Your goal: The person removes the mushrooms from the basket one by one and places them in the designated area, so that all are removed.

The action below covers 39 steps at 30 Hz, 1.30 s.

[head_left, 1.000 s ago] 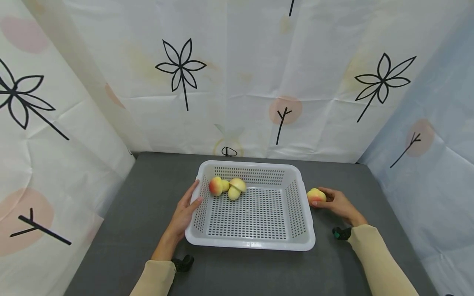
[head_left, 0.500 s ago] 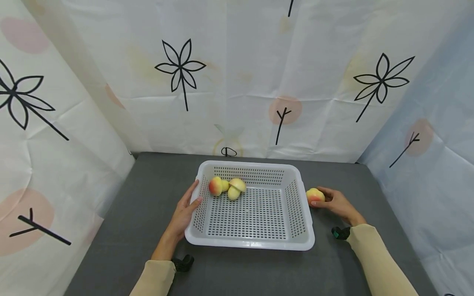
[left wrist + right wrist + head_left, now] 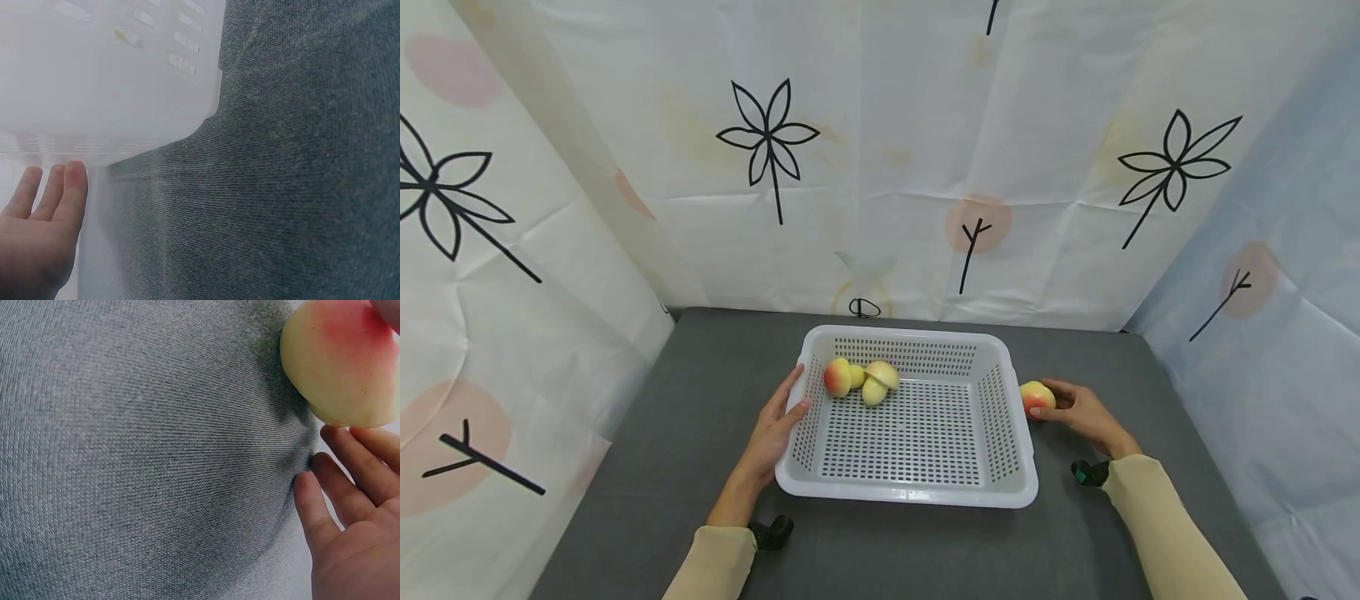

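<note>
A white perforated basket (image 3: 910, 498) stands mid-table with three yellow-red peaches (image 3: 837, 377) bunched in its back left corner. My left hand (image 3: 772, 429) rests against the basket's left wall, fingers straight along the outside and thumb on the rim. In the left wrist view, the straight fingers (image 3: 59, 194) lie beside the basket wall (image 3: 94, 75). Just right of the basket, another peach (image 3: 1037, 393) sits on the table. My right hand (image 3: 1078, 410) holds it between thumb and fingers. The right wrist view shows the peach (image 3: 340, 362) above the loosely curled fingers (image 3: 331, 494).
The grey cloth table (image 3: 700, 392) is walled by patterned white sheets on three sides (image 3: 865, 167). Black wrist mounts sit at each sleeve end (image 3: 772, 532) (image 3: 1090, 472). Most of the basket floor (image 3: 910, 433) is bare.
My right hand and its peach have shifted slightly left, closer to the basket's right wall. The left hand and basket have stayed put.
</note>
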Tool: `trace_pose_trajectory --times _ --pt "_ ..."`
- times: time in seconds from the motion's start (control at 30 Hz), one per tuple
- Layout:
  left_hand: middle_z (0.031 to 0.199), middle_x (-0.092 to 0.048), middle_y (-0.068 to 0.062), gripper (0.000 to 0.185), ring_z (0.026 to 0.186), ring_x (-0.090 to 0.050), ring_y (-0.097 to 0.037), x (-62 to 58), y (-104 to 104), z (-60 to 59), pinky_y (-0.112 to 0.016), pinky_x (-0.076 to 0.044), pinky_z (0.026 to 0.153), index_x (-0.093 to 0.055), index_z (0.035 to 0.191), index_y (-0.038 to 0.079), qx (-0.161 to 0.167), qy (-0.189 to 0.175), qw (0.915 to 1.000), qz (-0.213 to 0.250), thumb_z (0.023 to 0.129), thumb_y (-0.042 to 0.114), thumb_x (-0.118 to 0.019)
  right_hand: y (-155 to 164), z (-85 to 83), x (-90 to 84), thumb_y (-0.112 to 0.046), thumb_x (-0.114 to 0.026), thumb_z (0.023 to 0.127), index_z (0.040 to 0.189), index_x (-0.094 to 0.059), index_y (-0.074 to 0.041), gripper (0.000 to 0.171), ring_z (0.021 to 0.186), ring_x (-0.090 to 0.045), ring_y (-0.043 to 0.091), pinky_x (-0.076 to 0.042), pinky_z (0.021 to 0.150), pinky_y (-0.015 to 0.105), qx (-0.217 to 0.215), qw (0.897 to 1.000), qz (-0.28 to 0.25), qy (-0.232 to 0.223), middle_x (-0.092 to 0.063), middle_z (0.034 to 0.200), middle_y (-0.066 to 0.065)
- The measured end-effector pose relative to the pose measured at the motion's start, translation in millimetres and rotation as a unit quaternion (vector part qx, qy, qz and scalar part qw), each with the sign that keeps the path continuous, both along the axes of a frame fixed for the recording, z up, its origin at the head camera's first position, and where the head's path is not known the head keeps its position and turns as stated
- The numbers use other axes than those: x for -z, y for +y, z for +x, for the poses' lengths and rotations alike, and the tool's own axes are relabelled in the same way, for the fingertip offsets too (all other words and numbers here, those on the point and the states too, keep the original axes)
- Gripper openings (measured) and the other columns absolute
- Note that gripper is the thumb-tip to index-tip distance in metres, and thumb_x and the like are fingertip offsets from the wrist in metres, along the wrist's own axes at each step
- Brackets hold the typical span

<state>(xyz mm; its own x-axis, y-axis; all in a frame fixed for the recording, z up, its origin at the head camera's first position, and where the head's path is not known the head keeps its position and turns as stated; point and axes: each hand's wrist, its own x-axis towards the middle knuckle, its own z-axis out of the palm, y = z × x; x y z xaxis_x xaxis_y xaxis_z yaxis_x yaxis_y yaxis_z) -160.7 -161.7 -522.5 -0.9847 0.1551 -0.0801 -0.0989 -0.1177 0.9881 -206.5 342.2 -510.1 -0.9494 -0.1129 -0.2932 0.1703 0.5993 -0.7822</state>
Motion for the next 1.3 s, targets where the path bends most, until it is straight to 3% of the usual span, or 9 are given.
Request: trace_pose_trajectory --times 0.33,0.5,0.73,1.03,1.3 --pt "0.166 -0.025 -0.002 0.064 0.135 -0.044 -0.046 1.5 0 -0.8 -0.06 -0.048 0.096 -0.025 0.162 0.033 0.002 0.001 1.0 0.005 0.107 0.022 -0.054 2 0.0 -2.2 -0.035 -0.077 0.091 0.152 -0.033 0.01 0.088 0.129 -0.049 0.047 -0.037 0.107 0.061 0.0 1.0 -0.001 -0.01 -0.044 0.147 0.033" --pt "0.167 -0.023 -0.007 0.065 0.136 -0.043 -0.046 2.9 0 -1.3 -0.054 -0.05 0.094 -0.023 0.163 0.027 0.006 0.021 0.9998 -0.003 0.107 0.023 -0.054 2 0.7 -9.1 -0.038 -0.076 0.092 0.153 -0.03 0.011 0.09 0.137 -0.039 0.052 -0.032 0.109 0.065 -0.005 1.0 0.0 -0.007 -0.035 0.154 0.033" --pt "0.167 -0.021 -0.01 0.064 0.137 -0.041 -0.047 1.4 0 -1.4 -0.053 -0.05 0.095 -0.021 0.164 0.023 0.011 0.03 0.9995 -0.004 0.108 0.02 -0.052 0 2.3 -37.2 -0.036 -0.074 0.094 0.156 -0.024 0.009 0.092 0.143 -0.025 0.057 -0.027 0.109 0.068 -0.02 0.999 0.007 0.034 -0.027 0.159 0.032" --pt "0.167 -0.023 -0.007 0.064 0.136 -0.042 -0.046 2.0 0 -2.6 -0.056 -0.048 0.096 -0.023 0.163 0.026 0.01 0.02 0.9997 0.008 0.107 0.017 -0.052 -13 7.0 -76.4 -0.032 -0.075 0.094 0.158 -0.026 0.004 0.088 0.145 -0.026 0.052 -0.026 0.112 0.065 -0.047 0.994 0.007 0.1 -0.03 0.159 0.028" --pt "0.166 -0.023 -0.009 0.064 0.135 -0.044 -0.047 2.5 0 -2.2 -0.056 -0.049 0.094 -0.022 0.163 0.025 0.007 0.021 0.9997 0.006 0.107 0.019 -0.053 -40 9.6 -98.8 -0.027 -0.076 0.093 0.157 -0.033 0.001 0.082 0.143 -0.029 0.052 -0.026 0.112 0.066 -0.067 0.989 0.005 0.135 -0.035 0.159 0.024"
